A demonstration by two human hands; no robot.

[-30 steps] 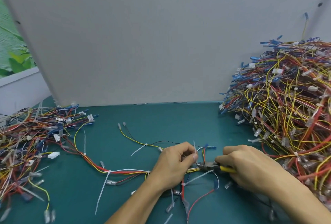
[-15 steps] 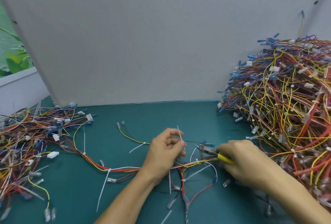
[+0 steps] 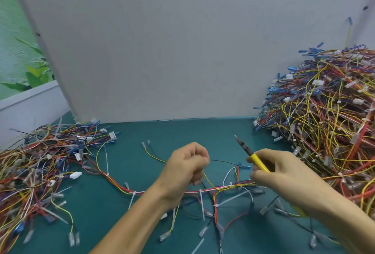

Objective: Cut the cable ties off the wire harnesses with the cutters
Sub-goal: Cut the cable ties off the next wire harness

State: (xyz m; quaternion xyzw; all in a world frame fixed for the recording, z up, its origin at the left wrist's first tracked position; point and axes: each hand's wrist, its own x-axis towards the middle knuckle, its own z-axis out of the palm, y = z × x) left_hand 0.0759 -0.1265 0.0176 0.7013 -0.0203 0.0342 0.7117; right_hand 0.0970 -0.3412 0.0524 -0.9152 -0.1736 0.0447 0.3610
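A wire harness [image 3: 223, 187] of red, yellow, white and black wires lies across the teal mat [image 3: 192, 131] under both hands. White cable ties [image 3: 200, 194] still bind it at several spots. My left hand [image 3: 186, 170] hovers over the harness with its fingers curled and the thumb against the forefinger; no tie shows in it. My right hand [image 3: 284, 176] grips the yellow-handled cutters [image 3: 258, 161], raised off the harness. Their dark tip points up and to the left.
A tall heap of tied harnesses [image 3: 324, 131] fills the right side. A flatter heap of harnesses [image 3: 34, 172] lies at the left. A grey board [image 3: 182, 50] stands along the back of the mat. Loose tie scraps [image 3: 197, 245] lie near the front.
The right hand lifted the cutters off the harness and tilted the tip upward. The white tie that stuck up from the left fingers half a second ago is gone from sight.
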